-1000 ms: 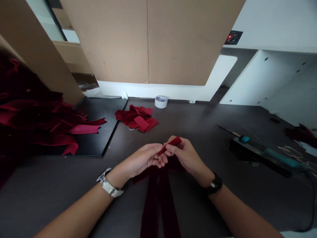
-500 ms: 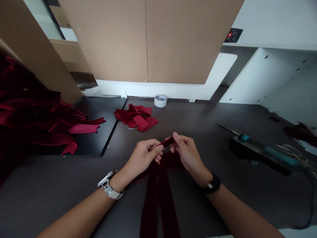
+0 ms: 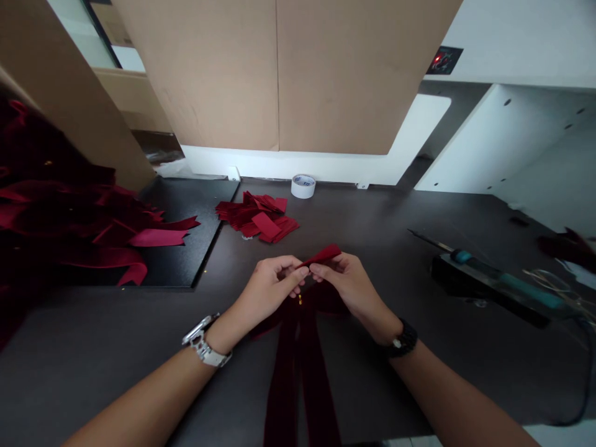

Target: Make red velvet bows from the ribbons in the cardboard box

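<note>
Dark desk (image 3: 419,217) carries everything. Far left, a big heap of finished red bows (image 3: 56,211) sits partly on a black board (image 3: 195,248), so many pieces look done already. Far centre, a small pile of short red strips (image 3: 261,218) lies loose, apparently stock not yet used, with a tape roll (image 3: 303,185) just beyond it. Right side, a teal-handled tool (image 3: 503,285) rests on a dark stand, untouched; wires and another red scrap sit at the far right edge, too blurred to read. Centre near, a long dark red ribbon (image 3: 298,372) lies flat on the desk under the hands, its two tails running toward the near edge, with bow loops seemingly already formed beneath the hands, though mostly hidden. Left hand (image 3: 272,288) is closed in a pinch on one end of a short red strip (image 3: 323,254); right hand (image 3: 347,285) pinches the same strip just beside it, fingertips of both almost touching, strip raised above the ribbon's middle and tilted up to the right. Judgement: this bow is part made, loops and tails laid, centre strip in hand but not yet wrapped or fixed round the middle; fastening it and adding the bow to the heap appear left. A tiny gold speck shows by the left fingers; cannot tell what.
</note>
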Demonstrator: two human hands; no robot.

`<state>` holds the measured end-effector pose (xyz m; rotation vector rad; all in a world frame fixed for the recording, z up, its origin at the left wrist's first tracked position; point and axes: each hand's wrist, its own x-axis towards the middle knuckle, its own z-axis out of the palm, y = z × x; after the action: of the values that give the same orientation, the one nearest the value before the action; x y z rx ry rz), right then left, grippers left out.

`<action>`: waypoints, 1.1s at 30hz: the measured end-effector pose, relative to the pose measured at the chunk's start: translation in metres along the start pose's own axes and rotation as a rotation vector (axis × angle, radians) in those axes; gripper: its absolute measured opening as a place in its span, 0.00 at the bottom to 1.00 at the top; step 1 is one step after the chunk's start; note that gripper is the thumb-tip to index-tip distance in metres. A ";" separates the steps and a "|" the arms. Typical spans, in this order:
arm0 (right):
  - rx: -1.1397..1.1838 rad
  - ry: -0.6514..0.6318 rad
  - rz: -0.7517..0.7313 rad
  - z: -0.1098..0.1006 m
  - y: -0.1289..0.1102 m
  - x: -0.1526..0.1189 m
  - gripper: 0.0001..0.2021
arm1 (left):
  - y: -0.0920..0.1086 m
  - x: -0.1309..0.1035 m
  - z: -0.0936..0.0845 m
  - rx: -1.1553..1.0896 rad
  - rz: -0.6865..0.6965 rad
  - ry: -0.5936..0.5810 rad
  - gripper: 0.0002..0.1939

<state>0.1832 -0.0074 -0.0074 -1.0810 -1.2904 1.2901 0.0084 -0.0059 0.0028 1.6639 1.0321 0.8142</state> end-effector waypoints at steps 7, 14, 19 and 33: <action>-0.118 -0.274 0.120 -0.021 -0.009 0.003 0.13 | -0.003 -0.006 -0.018 0.742 0.076 -0.250 0.15; -0.351 -0.554 -0.020 -0.010 -0.008 -0.001 0.06 | -0.008 0.001 -0.021 0.353 0.065 -0.296 0.08; -0.318 -0.527 0.024 -0.008 -0.006 -0.003 0.05 | -0.003 0.001 -0.022 0.050 -0.064 -0.416 0.10; -0.393 -0.410 0.032 -0.006 -0.007 -0.005 0.06 | -0.006 0.006 -0.020 -0.046 0.043 -0.389 0.11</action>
<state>0.1904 -0.0117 -0.0007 -1.1405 -1.9009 1.3611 -0.0078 0.0080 0.0035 1.7230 0.7037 0.5083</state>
